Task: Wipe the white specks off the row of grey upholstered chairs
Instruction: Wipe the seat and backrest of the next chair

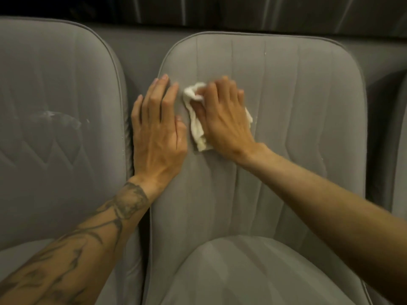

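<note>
Both hands rest on the middle chair's backrest point(297, 106) at centre frame: my right hand point(224, 115) grips a crumpled white cloth point(196, 126) against it; my left hand point(158, 133) lies flat, fingers straight, along its left edge. White specks point(88, 121) dot the left chair point(55, 84), mid-left.
</note>
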`<state>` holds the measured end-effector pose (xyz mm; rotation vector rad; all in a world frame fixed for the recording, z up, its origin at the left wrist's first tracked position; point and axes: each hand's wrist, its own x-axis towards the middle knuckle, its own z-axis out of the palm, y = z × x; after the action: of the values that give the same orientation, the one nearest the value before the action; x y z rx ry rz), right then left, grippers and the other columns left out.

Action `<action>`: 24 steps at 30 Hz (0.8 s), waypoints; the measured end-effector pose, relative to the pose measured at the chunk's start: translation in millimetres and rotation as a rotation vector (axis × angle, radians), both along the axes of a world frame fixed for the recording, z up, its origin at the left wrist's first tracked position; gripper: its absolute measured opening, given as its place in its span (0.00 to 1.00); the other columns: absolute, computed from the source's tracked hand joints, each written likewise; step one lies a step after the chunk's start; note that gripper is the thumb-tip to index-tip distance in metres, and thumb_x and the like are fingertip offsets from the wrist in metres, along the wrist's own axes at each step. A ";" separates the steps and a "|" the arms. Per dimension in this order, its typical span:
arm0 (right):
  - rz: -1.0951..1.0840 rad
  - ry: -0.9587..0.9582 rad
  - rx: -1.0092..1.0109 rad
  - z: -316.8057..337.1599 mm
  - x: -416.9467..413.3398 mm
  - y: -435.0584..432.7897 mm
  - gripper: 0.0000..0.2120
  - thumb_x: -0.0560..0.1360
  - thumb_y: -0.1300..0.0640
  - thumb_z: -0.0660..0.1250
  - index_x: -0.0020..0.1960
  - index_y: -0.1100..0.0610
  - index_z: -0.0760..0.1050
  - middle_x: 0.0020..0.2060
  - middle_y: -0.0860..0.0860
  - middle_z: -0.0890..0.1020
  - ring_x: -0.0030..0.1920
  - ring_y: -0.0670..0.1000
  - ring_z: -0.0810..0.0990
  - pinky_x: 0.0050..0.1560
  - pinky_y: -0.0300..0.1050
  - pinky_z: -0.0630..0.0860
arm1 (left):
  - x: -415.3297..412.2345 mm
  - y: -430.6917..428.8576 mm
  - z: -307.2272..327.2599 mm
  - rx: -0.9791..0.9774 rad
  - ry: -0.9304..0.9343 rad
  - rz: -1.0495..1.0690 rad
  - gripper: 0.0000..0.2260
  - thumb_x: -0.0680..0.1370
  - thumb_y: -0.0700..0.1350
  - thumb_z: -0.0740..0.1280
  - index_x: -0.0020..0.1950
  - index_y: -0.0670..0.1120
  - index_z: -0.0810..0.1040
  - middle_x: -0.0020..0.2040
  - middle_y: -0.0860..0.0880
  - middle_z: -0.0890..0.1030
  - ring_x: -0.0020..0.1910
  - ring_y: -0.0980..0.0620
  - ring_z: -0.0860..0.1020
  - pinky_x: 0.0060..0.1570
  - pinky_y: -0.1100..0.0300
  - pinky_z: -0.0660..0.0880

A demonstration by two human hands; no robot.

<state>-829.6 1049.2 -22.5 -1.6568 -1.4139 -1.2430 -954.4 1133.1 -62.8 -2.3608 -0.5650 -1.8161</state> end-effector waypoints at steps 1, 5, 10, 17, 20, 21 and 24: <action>-0.016 0.000 0.041 18.1 3.7 8.5 0.14 0.81 0.49 0.59 0.53 0.58 0.75 0.49 0.58 0.76 0.49 0.58 0.74 0.49 0.49 0.64 | 0.4 -0.2 -0.3 -0.011 -0.030 0.000 0.25 0.81 0.39 0.60 0.79 0.42 0.65 0.80 0.43 0.66 0.80 0.44 0.65 0.78 0.41 0.60; -0.147 0.160 0.278 56.6 2.4 36.2 0.13 0.80 0.49 0.59 0.53 0.57 0.75 0.50 0.56 0.77 0.48 0.55 0.75 0.45 0.46 0.67 | -0.1 0.9 -0.3 -0.039 -0.107 0.000 0.22 0.82 0.39 0.59 0.77 0.41 0.69 0.77 0.42 0.71 0.75 0.45 0.70 0.74 0.44 0.66; 0.065 0.054 0.081 -35.9 -14.7 17.8 0.10 0.82 0.49 0.58 0.56 0.55 0.69 0.49 0.56 0.73 0.49 0.57 0.72 0.49 0.53 0.68 | -1.9 4.2 -0.8 -0.078 -0.144 -0.169 0.21 0.82 0.34 0.57 0.75 0.36 0.72 0.75 0.39 0.73 0.75 0.42 0.71 0.75 0.47 0.68; 0.043 -0.011 -0.059 -65.6 5.2 -6.9 0.09 0.81 0.50 0.60 0.57 0.53 0.66 0.49 0.58 0.75 0.49 0.57 0.68 0.49 0.53 0.64 | -0.3 1.8 -0.7 -0.040 -0.116 -0.090 0.21 0.82 0.34 0.56 0.75 0.36 0.72 0.75 0.40 0.73 0.75 0.41 0.72 0.74 0.47 0.69; -0.145 0.178 0.237 -24.5 18.1 9.4 0.08 0.82 0.49 0.57 0.54 0.54 0.66 0.48 0.58 0.75 0.49 0.58 0.70 0.49 0.55 0.66 | 0.3 3.0 -0.9 -0.025 -0.121 -0.049 0.20 0.83 0.35 0.57 0.75 0.37 0.72 0.75 0.40 0.73 0.74 0.42 0.72 0.73 0.49 0.70; -0.167 0.211 0.280 -28.0 15.1 12.3 0.09 0.82 0.49 0.57 0.54 0.54 0.66 0.49 0.58 0.75 0.49 0.58 0.71 0.50 0.55 0.67 | 0.7 3.1 -0.9 -0.020 -0.119 -0.046 0.20 0.83 0.36 0.57 0.75 0.37 0.72 0.75 0.40 0.73 0.74 0.42 0.72 0.73 0.50 0.70; -0.050 0.163 0.137 -98.3 -9.7 2.3 0.10 0.83 0.51 0.56 0.59 0.56 0.65 0.51 0.59 0.75 0.51 0.59 0.72 0.53 0.56 0.69 | 2.1 3.3 -0.6 -0.011 -0.109 -0.039 0.19 0.84 0.39 0.58 0.74 0.37 0.72 0.75 0.39 0.72 0.73 0.42 0.72 0.74 0.51 0.69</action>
<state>-839.3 1051.5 -120.8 -1.6670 -1.1701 -1.1759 -952.3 1136.4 -63.4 -2.3061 -0.5462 -1.9730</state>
